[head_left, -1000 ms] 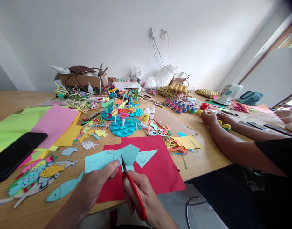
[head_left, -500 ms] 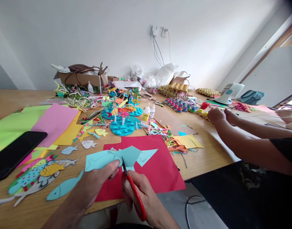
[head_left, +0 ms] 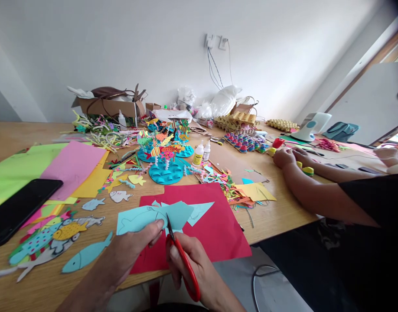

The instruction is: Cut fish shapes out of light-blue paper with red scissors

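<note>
A wooden table (head_left: pixel 33 130) runs along a white wall (head_left: pixel 147 47).

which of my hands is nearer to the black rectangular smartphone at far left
Left. The left hand, gripping light blue paper, is to the right of the black rectangular smartphone; the right hand, holding red-handled scissors, is farther right.

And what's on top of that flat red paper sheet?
A pointed pale blue paper scrap lies on the red sheet. The pale blue paper with a fish outline, held in the left hand, hides whatever is beneath it.
</note>
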Demonstrator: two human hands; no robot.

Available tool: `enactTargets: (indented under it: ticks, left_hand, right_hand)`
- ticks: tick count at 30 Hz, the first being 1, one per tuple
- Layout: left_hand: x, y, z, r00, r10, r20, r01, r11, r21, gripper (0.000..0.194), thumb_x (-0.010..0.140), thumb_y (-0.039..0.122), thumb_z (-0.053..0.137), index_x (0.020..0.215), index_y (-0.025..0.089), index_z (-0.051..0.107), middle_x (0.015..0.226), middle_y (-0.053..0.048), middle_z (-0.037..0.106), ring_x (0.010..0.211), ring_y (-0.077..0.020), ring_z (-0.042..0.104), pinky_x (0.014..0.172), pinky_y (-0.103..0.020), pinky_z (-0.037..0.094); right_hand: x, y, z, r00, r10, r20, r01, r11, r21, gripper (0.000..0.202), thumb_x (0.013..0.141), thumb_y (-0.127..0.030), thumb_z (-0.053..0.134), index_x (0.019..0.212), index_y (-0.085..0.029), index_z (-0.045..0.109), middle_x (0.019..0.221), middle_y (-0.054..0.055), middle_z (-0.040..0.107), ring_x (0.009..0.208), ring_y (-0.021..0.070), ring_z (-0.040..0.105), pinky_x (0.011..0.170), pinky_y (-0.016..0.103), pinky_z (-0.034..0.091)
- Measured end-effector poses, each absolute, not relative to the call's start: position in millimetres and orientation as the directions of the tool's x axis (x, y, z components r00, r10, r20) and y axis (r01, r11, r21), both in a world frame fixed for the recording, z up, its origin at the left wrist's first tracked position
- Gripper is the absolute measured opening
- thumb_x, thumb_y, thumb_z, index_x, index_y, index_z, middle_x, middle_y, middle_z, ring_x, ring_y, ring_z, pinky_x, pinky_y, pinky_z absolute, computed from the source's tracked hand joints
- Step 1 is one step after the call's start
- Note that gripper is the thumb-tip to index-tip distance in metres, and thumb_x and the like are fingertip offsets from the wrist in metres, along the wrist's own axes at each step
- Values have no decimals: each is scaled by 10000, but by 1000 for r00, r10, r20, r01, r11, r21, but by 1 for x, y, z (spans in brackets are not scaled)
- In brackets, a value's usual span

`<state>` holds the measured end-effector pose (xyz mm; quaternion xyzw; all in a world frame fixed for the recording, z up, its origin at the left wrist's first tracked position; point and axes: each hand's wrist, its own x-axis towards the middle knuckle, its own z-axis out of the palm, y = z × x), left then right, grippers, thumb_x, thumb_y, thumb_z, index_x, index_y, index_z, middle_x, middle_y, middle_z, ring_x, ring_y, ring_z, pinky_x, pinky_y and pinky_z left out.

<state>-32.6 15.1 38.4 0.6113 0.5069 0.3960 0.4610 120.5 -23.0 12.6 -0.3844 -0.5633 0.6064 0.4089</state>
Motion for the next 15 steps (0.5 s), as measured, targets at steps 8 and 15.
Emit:
enactTargets:
  ticks: [8, 15]
  left_hand:
    - [-33, 15, 43, 172, 985, 3, 240, -45, 970, 366, 762, 407, 496, 460, 242, 373, 486, 24, 422, 503, -160, 425, 526, -286, 410]
    - [-37, 16, 46, 204, 978, -47, 262, -8, 965, 350, 745, 408, 517, 463, 237, 401, 497, 27, 420, 500, -157, 411, 518, -284, 402]
  right_hand:
    - [120, -25, 10, -356, 934, -31, -52, -52, -997, 527, 838, -666, 447, 629, -184, 409, 455, -68, 342, 402, 64, 320, 384, 179, 242]
    - [121, -25, 11, -354, 934, -52, -36, -69, -997, 531, 838, -664, 450, 617, -183, 403, 478, -75, 292, 420, 59, 282, 384, 180, 228]
